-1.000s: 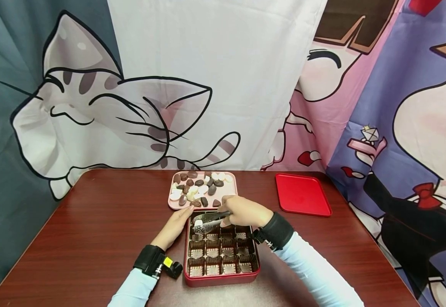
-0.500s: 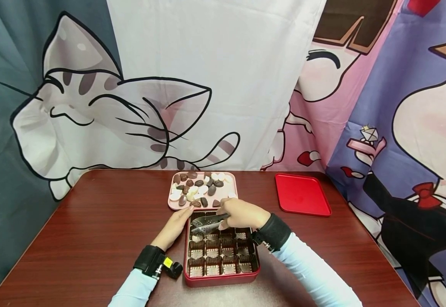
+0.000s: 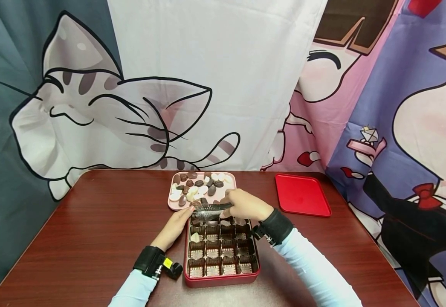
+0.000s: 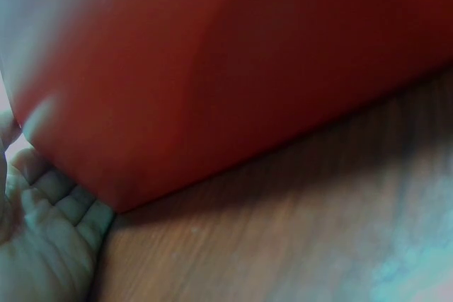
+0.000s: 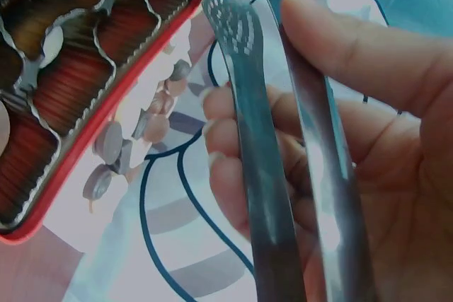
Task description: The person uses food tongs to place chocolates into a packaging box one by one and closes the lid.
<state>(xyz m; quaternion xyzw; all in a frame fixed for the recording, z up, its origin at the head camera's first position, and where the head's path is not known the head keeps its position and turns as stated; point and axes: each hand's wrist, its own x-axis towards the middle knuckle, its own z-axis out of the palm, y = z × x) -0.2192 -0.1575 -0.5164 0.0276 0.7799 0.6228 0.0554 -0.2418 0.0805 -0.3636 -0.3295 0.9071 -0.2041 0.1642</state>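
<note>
My right hand [image 3: 247, 205] holds metal food tongs [image 5: 262, 139] with perforated tips over the far edge of a red box [image 3: 223, 280]. In the right wrist view the tong arms stand apart, with nothing visible between them. The box has a brown divided insert. A white chocolate [image 3: 195, 237] sits in a left-column compartment; several chocolates [image 3: 240, 221] lie in the far row, partly hidden by the tongs and hand. At the box's far left corner, my left hand [image 3: 173, 228] rests against the side with fairly straight fingers; some fingertips are hidden in the left wrist view.
Just behind the box, a pink tray [image 3: 228, 185] bears several dark and white chocolates. A red lid-like tray [image 3: 302, 194] lies farther right. Everything stands on a brown wooden table [image 3: 104, 221], with a printed cloth [image 3: 215, 85] hanging behind.
The white chocolate that the tongs held has been let go into the left compartment. The right hand and tongs have risen away from it toward the pink tray. The left hand stays put.
</note>
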